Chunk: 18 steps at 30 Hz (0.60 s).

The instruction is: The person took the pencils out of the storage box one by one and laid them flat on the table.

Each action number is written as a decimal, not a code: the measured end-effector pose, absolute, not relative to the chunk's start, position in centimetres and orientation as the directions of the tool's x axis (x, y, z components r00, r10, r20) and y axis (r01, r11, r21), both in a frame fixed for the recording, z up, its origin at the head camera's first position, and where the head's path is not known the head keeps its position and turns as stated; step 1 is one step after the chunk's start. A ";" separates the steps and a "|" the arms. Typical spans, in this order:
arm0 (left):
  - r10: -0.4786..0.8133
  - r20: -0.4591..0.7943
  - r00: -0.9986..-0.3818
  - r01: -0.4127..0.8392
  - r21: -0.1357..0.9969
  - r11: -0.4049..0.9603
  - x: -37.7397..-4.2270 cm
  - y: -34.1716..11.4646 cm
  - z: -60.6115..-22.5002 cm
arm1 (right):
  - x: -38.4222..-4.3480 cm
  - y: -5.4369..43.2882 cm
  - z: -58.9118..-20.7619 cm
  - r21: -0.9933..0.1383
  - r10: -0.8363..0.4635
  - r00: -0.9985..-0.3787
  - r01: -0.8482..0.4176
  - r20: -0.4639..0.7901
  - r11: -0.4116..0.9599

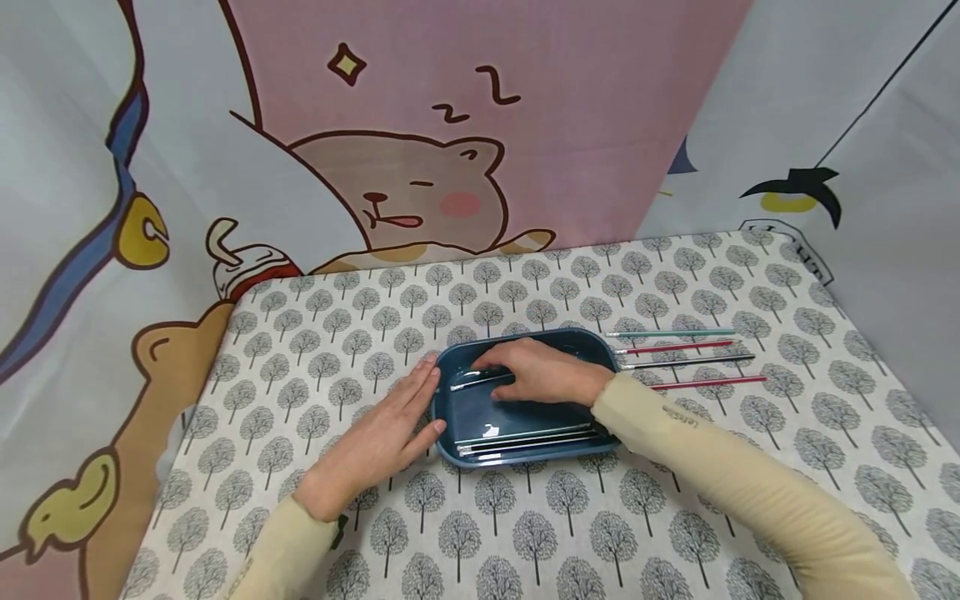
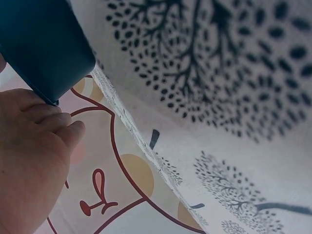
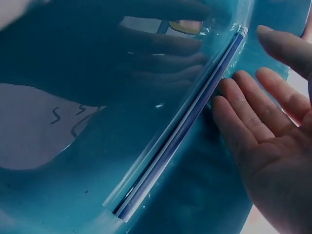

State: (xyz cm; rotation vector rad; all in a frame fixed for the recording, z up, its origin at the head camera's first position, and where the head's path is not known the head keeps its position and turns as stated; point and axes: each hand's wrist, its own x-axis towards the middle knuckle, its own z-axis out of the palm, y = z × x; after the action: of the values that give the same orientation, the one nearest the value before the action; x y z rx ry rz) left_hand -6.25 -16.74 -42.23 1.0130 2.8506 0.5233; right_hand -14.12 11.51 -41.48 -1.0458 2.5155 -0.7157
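Observation:
A dark blue tray (image 1: 525,457) lies on the patterned cloth. My left hand (image 1: 382,433) touches the tray's left rim with its fingers stretched out; the left wrist view has those fingers (image 2: 46,114) against the tray's edge. Inside the tray, my right hand (image 1: 551,372) reaches down over the far half. Below it lies a slim dark pencil (image 1: 468,382), which in the right wrist view is a blue-and-white striped pencil (image 3: 180,129). The right fingers (image 3: 253,114) are loosely bent beside that pencil, not wrapped round it. Several more pencils (image 1: 525,438) lie along the tray's near wall.
Right of the tray, several pencils lie side by side on the cloth: a green one (image 1: 671,333), a red one (image 1: 675,347), a black one (image 1: 693,362) and another red one (image 1: 712,382). A printed curtain (image 1: 585,125) stands behind the table.

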 end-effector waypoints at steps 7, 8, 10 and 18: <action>0.624 0.053 -0.779 0.602 0.340 0.722 -6.3 -16.8 -42.2 | -14.2 11.3 -41.7 -0.502 -0.749 -0.654 -0.614 -0.109 0.609; 0.624 0.055 -0.779 0.603 0.338 0.723 -6.3 -16.8 -42.3 | -14.1 11.3 -41.8 -0.492 -0.754 -0.649 -0.625 -0.104 0.606; 0.625 0.057 -0.779 0.604 0.335 0.723 -6.3 -16.8 -42.3 | -14.1 11.3 -41.8 -0.476 -0.767 -0.635 -0.649 -0.091 0.593; 0.626 0.070 -0.777 0.610 0.327 0.721 -6.2 -16.9 -42.3 | -14.0 11.1 -42.1 -0.425 -0.809 -0.586 -0.722 -0.042 0.545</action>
State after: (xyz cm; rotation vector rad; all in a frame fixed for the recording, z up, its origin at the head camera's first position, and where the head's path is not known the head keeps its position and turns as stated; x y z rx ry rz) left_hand -6.19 -16.88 -42.27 1.0319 2.8722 0.5212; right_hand -13.97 11.06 -42.11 -1.2863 2.5493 -0.5404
